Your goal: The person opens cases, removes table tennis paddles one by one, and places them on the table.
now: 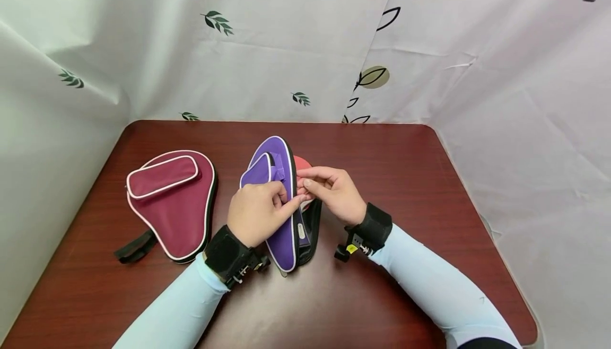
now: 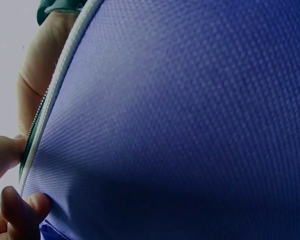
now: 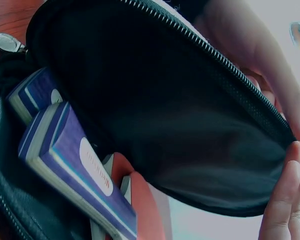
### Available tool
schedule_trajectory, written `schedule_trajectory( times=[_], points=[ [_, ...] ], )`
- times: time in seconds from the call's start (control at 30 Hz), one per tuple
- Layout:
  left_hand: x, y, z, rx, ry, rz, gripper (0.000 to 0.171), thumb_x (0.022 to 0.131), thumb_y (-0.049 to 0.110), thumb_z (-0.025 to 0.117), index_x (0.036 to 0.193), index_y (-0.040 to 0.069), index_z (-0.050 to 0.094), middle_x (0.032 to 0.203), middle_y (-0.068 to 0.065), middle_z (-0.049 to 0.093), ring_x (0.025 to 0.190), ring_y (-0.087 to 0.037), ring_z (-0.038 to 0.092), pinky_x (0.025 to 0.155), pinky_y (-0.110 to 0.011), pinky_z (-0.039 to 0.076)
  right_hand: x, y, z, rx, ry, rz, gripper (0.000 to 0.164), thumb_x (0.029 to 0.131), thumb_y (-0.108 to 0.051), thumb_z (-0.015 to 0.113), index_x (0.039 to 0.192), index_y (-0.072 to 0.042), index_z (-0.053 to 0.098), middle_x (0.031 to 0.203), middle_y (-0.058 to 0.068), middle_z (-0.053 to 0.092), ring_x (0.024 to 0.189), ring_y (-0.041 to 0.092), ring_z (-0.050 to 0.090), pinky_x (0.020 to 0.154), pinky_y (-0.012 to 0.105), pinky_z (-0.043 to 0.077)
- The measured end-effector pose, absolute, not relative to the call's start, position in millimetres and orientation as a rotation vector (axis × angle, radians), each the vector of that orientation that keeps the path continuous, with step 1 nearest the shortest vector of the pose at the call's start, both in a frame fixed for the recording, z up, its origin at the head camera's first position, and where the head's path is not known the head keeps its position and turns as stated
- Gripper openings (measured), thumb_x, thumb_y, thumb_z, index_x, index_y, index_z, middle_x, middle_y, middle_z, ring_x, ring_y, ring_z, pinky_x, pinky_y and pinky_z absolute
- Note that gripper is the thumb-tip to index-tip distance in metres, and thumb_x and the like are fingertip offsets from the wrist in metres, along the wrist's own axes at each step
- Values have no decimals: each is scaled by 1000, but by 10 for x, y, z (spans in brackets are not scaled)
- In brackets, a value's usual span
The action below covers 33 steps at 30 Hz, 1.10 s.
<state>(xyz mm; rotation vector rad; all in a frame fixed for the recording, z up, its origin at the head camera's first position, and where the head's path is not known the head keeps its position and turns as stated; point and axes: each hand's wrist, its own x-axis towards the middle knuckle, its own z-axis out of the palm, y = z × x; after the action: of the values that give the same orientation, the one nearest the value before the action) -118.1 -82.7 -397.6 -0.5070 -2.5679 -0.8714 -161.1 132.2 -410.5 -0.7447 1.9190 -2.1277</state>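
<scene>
From the head, I see the left hand [image 1: 258,211] pinching the edge of a white-piped purple case [image 1: 285,235] on the wood-grained table [image 1: 391,153], the right hand's [image 1: 339,192] fingers loosely extended there; a maroon case [image 1: 176,214] lies leftward. Left wrist: coarse woven fabric [image 2: 190,125]. Right wrist alone reveals black lining [image 3: 140,95], toothed zip [image 3: 221,61], purple handles [image 3: 70,150], one label [image 3: 96,166] too blurred to read.

Place — curtained-off tabletop workspace | leaf-print white drapes [image 1: 286,52] | reddish-brown table [image 1: 406,179]
</scene>
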Motion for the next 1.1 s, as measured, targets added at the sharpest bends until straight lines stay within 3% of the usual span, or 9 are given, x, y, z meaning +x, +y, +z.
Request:
schedule_trajectory(
  times=[0.33, 0.6, 0.77, 0.9, 1.1],
  points=[
    [-1142, -929, -3980, -565, -2482, -911, 32, 94, 23, 73, 66, 23, 59, 56, 13, 46, 49, -7, 44, 46, -32, 34, -1571, 1302, -4064, -747, 2100, -2030, 27, 106, 8, 63, 130, 17, 69, 103, 27, 76, 90, 18, 77, 82, 38, 65],
    [-1007, -1157, -4006, -481, -2408, -1062, 33, 93, 17, 75, 66, 24, 59, 58, 16, 44, 51, -6, 44, 49, -30, 35, -1509, 1375, -4232, -610, 2449, -1677, 19, 106, -1, 69, 120, 8, 77, 98, 24, 78, 84, 42, 77, 74, 36, 65],
    [-898, -1338, -4043, -427, -2373, -1214, 34, 92, 10, 76, 66, 25, 59, 59, 18, 43, 52, -5, 43, 50, -25, 32, -1443, 1367, -4304, -565, 2582, -1451, 14, 104, -7, 74, 113, 2, 80, 95, 13, 81, 78, 26, 79, 70, 28, 61],
    [-809, -1459, -4080, -394, -2347, -1356, 36, 91, 3, 74, 66, 25, 60, 59, 18, 45, 52, -5, 42, 49, -22, 30, -1404, 1343, -4346, -539, 2658, -1328, 9, 103, -13, 77, 105, -5, 81, 85, 2, 79, 70, 19, 76, 65, 28, 58],
    [-685, -1618, -4147, -345, -2301, -1466, 41, 90, -3, 73, 64, 25, 58, 58, 15, 45, 53, -5, 41, 50, -22, 30, -1366, 1324, -4382, -504, 2725, -1152, 15, 103, -24, 79, 95, -12, 81, 74, -10, 73, 63, 11, 71, 61, 29, 54]
  ],
)
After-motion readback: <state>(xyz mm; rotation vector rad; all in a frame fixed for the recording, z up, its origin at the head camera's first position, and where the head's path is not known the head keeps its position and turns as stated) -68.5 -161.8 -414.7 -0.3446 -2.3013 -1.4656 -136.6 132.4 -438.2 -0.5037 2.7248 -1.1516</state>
